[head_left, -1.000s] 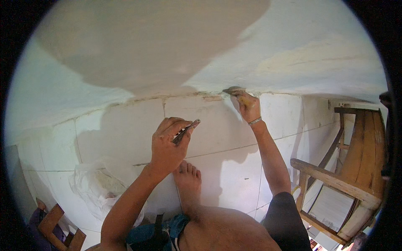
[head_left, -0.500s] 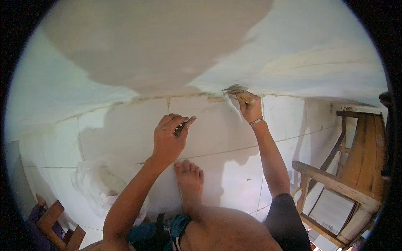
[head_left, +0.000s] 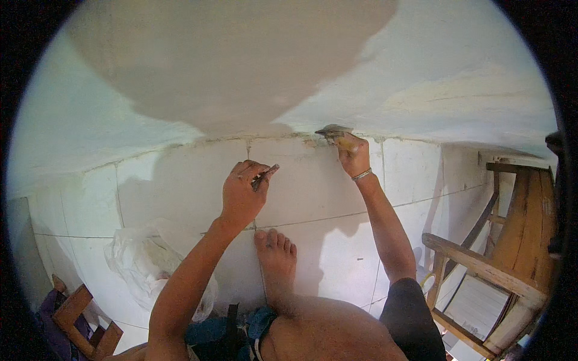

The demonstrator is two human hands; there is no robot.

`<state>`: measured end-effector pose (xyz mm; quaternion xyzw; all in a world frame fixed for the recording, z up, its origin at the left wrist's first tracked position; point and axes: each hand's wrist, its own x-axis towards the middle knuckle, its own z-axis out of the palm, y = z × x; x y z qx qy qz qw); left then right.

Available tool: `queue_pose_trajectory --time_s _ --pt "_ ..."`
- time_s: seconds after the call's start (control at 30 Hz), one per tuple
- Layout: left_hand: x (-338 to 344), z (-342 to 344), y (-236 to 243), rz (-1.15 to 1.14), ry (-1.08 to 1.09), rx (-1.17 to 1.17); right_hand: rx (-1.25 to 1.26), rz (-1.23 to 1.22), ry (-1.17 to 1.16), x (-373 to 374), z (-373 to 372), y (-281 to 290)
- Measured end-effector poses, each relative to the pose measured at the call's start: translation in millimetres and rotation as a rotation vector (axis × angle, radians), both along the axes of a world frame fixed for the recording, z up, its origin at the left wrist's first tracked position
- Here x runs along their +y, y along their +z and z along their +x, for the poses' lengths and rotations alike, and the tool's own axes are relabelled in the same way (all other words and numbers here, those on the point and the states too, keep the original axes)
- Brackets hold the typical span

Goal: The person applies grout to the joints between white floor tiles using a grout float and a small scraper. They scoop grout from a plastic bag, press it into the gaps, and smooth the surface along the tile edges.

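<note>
My left hand (head_left: 242,189) is closed around a small, narrow dark tool (head_left: 270,172) with a flat end, held above the floor tiles. Most of that tool is hidden by the fingers. At the foot of the wall, my right hand (head_left: 354,154) grips a flat, dirty metal putty knife (head_left: 334,130); its blade lies along the joint where the painted wall (head_left: 433,78) meets the white tiled floor (head_left: 301,198). Yellowish-brown smears mark the right hand, and rough dirty residue lines the joint nearby.
A crumpled clear plastic bag (head_left: 141,262) lies on the floor left of my left forearm. My bare foot (head_left: 277,259) rests between my arms. Wooden furniture (head_left: 487,265) stands at the right, and a smaller wooden piece (head_left: 75,313) sits at the lower left.
My right hand and the putty knife have moved slightly left along the wall joint, with more of the blade showing. My left hand keeps its grip, almost unmoved.
</note>
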<state>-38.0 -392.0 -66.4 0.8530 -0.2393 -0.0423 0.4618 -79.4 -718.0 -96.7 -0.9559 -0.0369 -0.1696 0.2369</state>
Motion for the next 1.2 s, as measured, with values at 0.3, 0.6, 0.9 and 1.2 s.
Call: queue_pose_trajectory --time_s 0.3,0.6,0.9,1.2 --pt "3 0 -21 -0.004 -0.006 -0.034 -0.011 -0.014 0.011 1 -6 -10" --pt "0 -3 -24 -0.014 0.051 0.093 0.174 -0.031 -0.073 3 -8 -13" --pt "4 -2 -36 -0.048 0.069 0.137 -0.011 0.155 -0.031 14 2 -12" --pt "9 3 -46 -0.007 0.101 0.023 0.18 0.188 -0.127 17 9 -17"
